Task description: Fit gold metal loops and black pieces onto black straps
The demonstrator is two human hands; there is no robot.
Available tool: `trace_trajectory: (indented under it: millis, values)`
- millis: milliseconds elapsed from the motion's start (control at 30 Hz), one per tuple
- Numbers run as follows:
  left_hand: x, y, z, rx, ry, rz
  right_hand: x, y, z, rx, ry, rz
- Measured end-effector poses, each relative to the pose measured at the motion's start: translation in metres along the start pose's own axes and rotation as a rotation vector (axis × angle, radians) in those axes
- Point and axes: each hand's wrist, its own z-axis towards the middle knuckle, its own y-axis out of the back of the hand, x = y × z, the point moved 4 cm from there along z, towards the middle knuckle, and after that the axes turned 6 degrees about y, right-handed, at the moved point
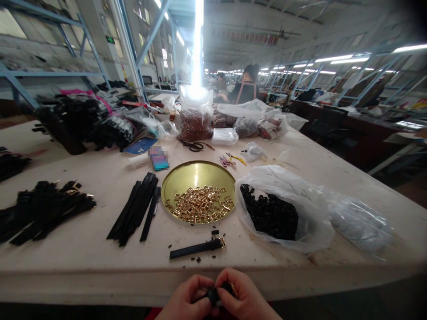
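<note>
At the bottom centre, just off the table's front edge, my left hand [191, 298] and my right hand [238, 293] meet around a black strap [212, 295]. Both have their fingers closed on it. A bit of gold metal shows by my right fingers; most of the strap is hidden. On the table in front lies a black strap with a gold buckle [196, 249], with small black bits around it. Behind it a round gold tray [173, 178] holds many gold buckles [200, 204]. Left of the tray are flat black strips [133, 209].
An open plastic bag of black loops [273, 213] lies right of the tray, beside clear plastic [360, 222]. Black straps [50, 206] are piled at left. Scissors [193, 146], yellow-handled pliers [237, 159] and filled bags [196, 118] lie farther back. A person [247, 86] sits beyond.
</note>
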Motion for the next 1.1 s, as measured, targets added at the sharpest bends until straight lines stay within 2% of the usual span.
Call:
trace_trajectory:
  millis: [100,200,400,600,733,867,967,1100]
  values:
    - [-0.004,-0.003,-0.004,-0.018,-0.031,0.023,0.003,0.001,-0.002,0.087,-0.028,0.005]
    - [-0.012,-0.004,-0.013,-0.044,-0.053,0.079,0.002,-0.002,-0.003,0.105,-0.005,-0.029]
    - [-0.007,0.008,-0.023,-0.069,0.082,0.367,-0.006,-0.01,-0.007,0.073,-0.02,-0.058]
    - [-0.011,0.002,-0.016,-0.113,0.006,0.546,-0.003,-0.013,-0.013,0.175,0.108,-0.12]
    - [-0.023,-0.003,-0.016,-0.148,-0.04,0.688,-0.002,-0.013,-0.011,0.152,0.156,-0.18]
    - [-0.03,0.003,-0.022,-0.156,-0.018,0.683,-0.003,-0.013,-0.008,0.103,0.09,-0.142]
    - [-0.03,0.004,-0.025,-0.106,-0.013,0.65,-0.001,-0.012,-0.008,0.121,0.089,-0.143]
    - [-0.025,0.0,-0.02,-0.115,-0.014,0.648,0.002,-0.009,-0.012,0.162,0.111,-0.169]
